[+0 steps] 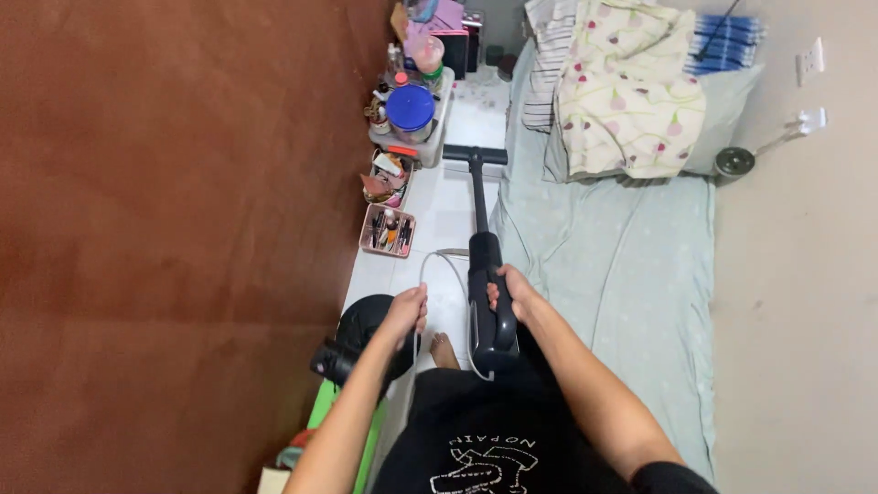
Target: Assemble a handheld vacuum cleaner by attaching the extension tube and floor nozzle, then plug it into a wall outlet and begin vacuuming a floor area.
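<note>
Nearest, the person's dark shirt fills the bottom of the view, with a bare foot [444,350] on the white floor [448,206] just beyond it. Right hand [508,291] is wrapped around the upper body of a black stick vacuum [485,274], fingers clamped on the grip; left hand [406,306] is closed around the white cord [430,265], pinching it up and to the left so it loops clear of the machine. Just left of that hand sits a round black fan [358,337] on the floor, with a green strip beside it. From the hands the vacuum's tube runs away down the narrow strip of tile to its head [475,155], which lies crosswise at the far end of the aisle, near a grey bin with a blue lid [411,108]. So the head is at full reach — judging by that, the far stretch of the aisle is being covered now, while the near tiles around the foot and fan look as yet unswept; I cannot tell dust from glare on the floor, so what has been cleaned is uncertain. Along the left wall stand a pink tray [387,230] of small items and more clutter; to the right lies the pale green mattress [622,265] with a floral blanket [631,91] at its far end.
</note>
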